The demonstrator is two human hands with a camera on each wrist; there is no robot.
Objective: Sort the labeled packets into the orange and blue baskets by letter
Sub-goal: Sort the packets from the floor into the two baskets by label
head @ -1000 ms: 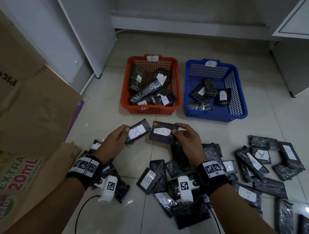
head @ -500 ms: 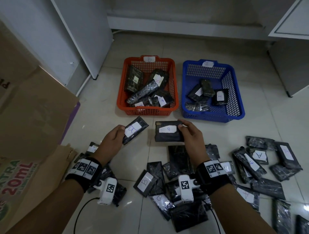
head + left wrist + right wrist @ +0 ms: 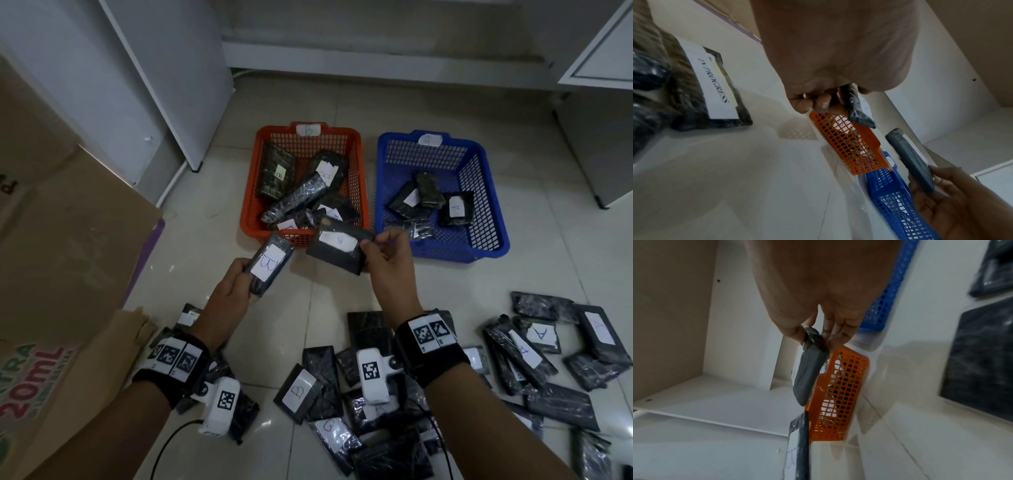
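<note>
Seen from above, on a pale tiled floor (image 3: 274,335): left hand (image 3: 227,294) at 7 o'clock of centre, fingers curled round the near end of a black packet (image 3: 270,265) with a white label reading B, the far end angled up toward 1 o'clock. Right hand (image 3: 388,263) just right of centre, thumb and fingertips pinching the right edge of a second packet (image 3: 337,245), also labelled B, held flat in the air over the near rim of the orange basket (image 3: 359,178). Both packets near each other but apart. Orange basket at 12 o'clock, tagged B on its far wall, holding a heap of dark packets, several with B labels. Blue basket (image 3: 486,205) just beside it at 1 o'clock, tag on the far wall too blurred to read, holding a few packets, one labelled A. Loose pile (image 3: 346,394) of packets at 6 o'clock between the forearms, some marked B; another spread (image 3: 561,349) at 4 o'clock, some marked A. Brown cardboard box (image 3: 68,240) at 9 o'clock. White cabinet panels (image 3: 164,68) at 11 and 2 o'clock. From the left wrist, a packet on the floor bearing a strip (image 3: 713,84) printed IN PROGRESS.
</note>
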